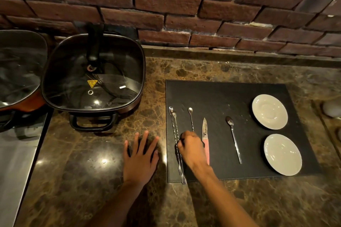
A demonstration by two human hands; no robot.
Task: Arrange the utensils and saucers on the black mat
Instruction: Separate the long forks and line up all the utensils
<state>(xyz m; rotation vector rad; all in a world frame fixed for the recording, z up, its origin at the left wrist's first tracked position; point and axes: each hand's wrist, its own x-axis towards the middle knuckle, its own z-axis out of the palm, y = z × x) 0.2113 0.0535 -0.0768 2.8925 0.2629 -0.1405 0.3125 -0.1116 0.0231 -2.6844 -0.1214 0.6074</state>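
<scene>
On the black mat (217, 96) lie two twisted bar spoons (173, 127) side by side at the left edge, fork ends toward me. A third twisted spoon (191, 118) lies to their right, its lower part hidden under my right hand (191, 148). My right hand's fingers pinch the twisted spoons' stems at mid-length. A pink-handled knife (205, 134) and a plain spoon (234, 138) lie further right. Two white saucers, one far (269, 111) and one near (282, 154), sit at the mat's right. My left hand (141, 156) rests flat, fingers spread, on the counter.
A square electric pot with a glass lid (93, 75) stands at the left, with another lidded pan (18, 68) beyond it. A brick wall (184, 9) backs the marble counter (92, 180). A steel surface (16, 162) borders the left edge. A white object (332, 108) sits at far right.
</scene>
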